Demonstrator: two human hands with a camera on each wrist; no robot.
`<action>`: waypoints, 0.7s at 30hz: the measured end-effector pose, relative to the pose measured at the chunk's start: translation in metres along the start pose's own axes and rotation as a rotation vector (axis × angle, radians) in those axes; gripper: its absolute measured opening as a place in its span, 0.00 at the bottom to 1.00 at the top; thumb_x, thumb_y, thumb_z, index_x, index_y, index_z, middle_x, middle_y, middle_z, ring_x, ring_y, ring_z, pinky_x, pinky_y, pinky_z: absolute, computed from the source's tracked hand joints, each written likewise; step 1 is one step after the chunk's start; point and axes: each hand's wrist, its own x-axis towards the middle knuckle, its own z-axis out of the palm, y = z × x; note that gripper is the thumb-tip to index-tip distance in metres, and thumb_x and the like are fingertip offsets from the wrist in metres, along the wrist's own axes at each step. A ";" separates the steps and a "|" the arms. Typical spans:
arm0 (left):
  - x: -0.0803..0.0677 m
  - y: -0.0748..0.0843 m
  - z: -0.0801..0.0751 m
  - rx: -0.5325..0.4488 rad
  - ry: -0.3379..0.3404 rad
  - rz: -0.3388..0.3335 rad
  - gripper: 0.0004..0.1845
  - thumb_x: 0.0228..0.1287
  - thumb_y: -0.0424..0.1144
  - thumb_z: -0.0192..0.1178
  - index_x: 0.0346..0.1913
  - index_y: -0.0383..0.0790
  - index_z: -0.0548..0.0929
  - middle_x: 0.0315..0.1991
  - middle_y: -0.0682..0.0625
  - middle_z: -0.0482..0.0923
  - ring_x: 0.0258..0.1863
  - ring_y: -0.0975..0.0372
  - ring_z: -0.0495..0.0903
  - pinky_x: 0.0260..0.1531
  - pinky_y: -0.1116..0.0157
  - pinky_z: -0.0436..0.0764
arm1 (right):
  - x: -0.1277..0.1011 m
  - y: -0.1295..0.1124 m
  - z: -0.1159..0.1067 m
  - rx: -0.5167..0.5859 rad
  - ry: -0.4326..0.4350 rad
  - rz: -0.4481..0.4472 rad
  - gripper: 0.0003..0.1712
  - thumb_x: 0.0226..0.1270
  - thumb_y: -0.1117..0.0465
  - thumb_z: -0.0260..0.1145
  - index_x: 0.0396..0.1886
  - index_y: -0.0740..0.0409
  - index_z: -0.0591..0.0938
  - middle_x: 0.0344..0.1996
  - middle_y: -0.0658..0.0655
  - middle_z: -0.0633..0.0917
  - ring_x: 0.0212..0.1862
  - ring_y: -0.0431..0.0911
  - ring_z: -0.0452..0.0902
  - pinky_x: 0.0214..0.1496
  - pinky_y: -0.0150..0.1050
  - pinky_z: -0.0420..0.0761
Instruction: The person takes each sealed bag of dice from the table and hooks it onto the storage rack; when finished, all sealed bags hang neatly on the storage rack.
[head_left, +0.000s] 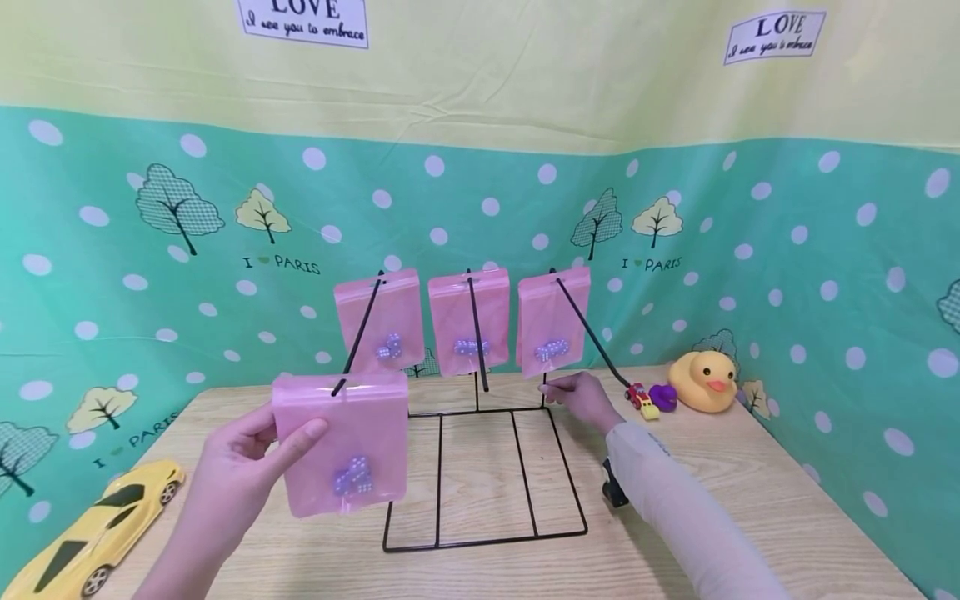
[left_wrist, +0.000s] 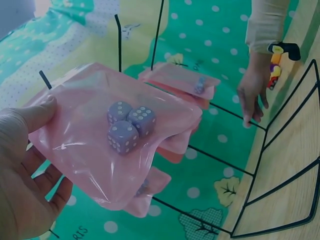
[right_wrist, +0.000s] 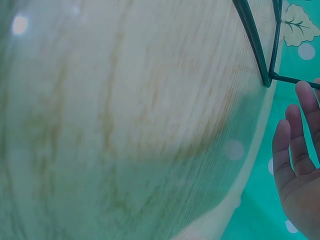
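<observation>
My left hand [head_left: 251,454] pinches the left edge of a pink zip bag [head_left: 311,450], thumb on its front. Inside the bag lie purple dice [left_wrist: 131,125] with white dots. The tip of the rack's left prong pokes out at the bag's top edge. Three more spots on the black wire rack [head_left: 486,544] carry pink bags: at the left [head_left: 360,312], in the middle [head_left: 450,321] and at the right [head_left: 532,312], with purple dice showing in each. My right hand [head_left: 583,400] pinches the rack's rear right upright, low near the table.
A yellow toy car [head_left: 101,529] stands at the left. Beyond my right hand are a small red and yellow toy car [head_left: 642,401], a purple toy [head_left: 663,397] and a yellow rubber duck [head_left: 705,382]. A printed curtain [head_left: 495,225] hangs close behind the rack.
</observation>
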 end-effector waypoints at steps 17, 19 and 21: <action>0.023 -0.004 0.015 -0.040 0.054 -0.027 0.09 0.69 0.34 0.67 0.49 0.49 0.87 0.38 0.59 0.88 0.40 0.67 0.86 0.43 0.74 0.82 | 0.000 0.000 -0.001 -0.011 -0.002 0.010 0.17 0.75 0.53 0.66 0.49 0.61 0.89 0.36 0.56 0.90 0.47 0.51 0.85 0.54 0.50 0.82; 0.025 -0.004 0.016 -0.047 0.054 -0.019 0.09 0.70 0.34 0.67 0.51 0.45 0.87 0.38 0.59 0.88 0.40 0.68 0.86 0.43 0.74 0.82 | 0.001 0.000 0.000 -0.007 0.000 0.009 0.17 0.75 0.53 0.66 0.49 0.61 0.89 0.36 0.56 0.90 0.47 0.51 0.85 0.54 0.50 0.82; 0.027 -0.005 0.017 -0.056 0.056 -0.013 0.10 0.70 0.34 0.66 0.52 0.42 0.86 0.38 0.59 0.88 0.40 0.68 0.86 0.43 0.74 0.82 | 0.000 0.001 0.000 -0.002 -0.002 0.005 0.17 0.75 0.54 0.66 0.49 0.62 0.89 0.36 0.57 0.90 0.47 0.52 0.85 0.54 0.50 0.82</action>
